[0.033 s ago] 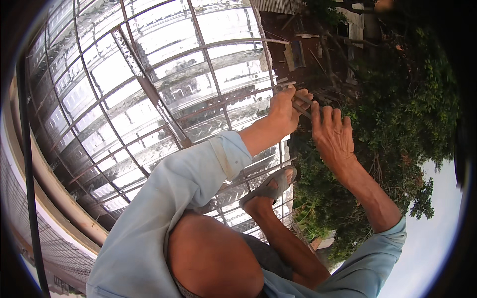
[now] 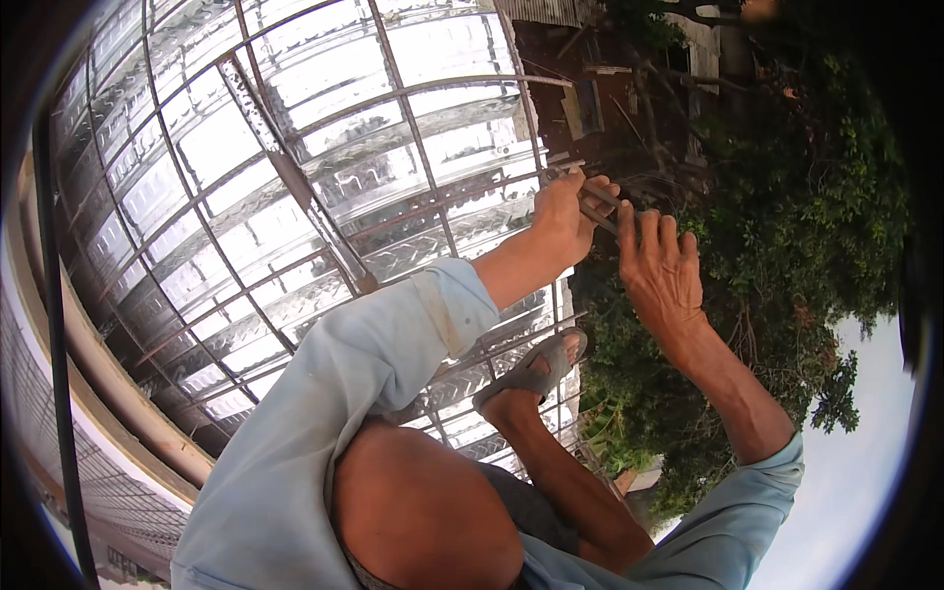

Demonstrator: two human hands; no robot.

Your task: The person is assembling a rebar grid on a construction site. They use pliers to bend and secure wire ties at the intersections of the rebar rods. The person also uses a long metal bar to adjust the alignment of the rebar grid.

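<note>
Between my hands is a dark metal tool with two narrow bar-like arms [image 2: 600, 209], at the outer edge of a grid of thin steel rods [image 2: 425, 152]. My left hand [image 2: 562, 218] is closed round its upper part, beside a rod end that sticks out past the grid. My right hand [image 2: 661, 265] is closed on the tool's lower right end, fingers curled over it. The tool's head is hidden by my left hand, so its exact kind cannot be made out.
Shiny corrugated metal sheets [image 2: 344, 187] lie beneath the rods. A rusty, flaking bar [image 2: 295, 177] crosses the grid. My sandalled foot [image 2: 536, 369] rests near the grid's edge. Beyond it are a leafy tree [image 2: 787, 216] and a brown structure. A black cable [image 2: 59, 344] runs down the left.
My right hand has shifted very slightly right and down with the tool's end. My left hand stays in place.
</note>
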